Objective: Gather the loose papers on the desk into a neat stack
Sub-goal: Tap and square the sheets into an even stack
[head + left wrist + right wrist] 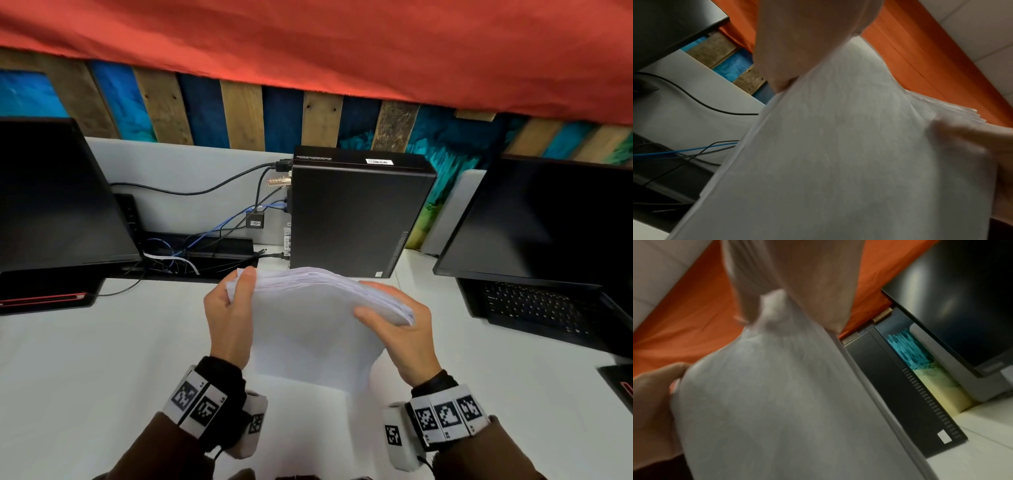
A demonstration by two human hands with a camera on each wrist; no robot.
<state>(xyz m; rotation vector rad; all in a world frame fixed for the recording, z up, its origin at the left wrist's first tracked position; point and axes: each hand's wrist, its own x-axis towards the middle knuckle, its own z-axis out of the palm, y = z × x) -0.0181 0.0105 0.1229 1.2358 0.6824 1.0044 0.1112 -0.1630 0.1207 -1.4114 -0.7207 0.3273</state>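
A thick sheaf of white papers (308, 315) is held upright between both hands above the white desk (102, 359), its top bowed and its sheet edges fanned at the upper right. My left hand (233, 308) grips its left edge, thumb over the top corner. My right hand (397, 329) grips its right edge, thumb across the front sheet. In the left wrist view the papers (838, 154) fill the frame under my left hand (797, 40). The right wrist view shows the papers (777, 402) pinched by my right hand (797, 288).
A black desktop computer (356, 212) stands just behind the papers, with cables and a cable tray (198, 250) to its left. A dark monitor (58, 195) is at the left; another screen (548, 219) and a keyboard (537, 308) are at the right.
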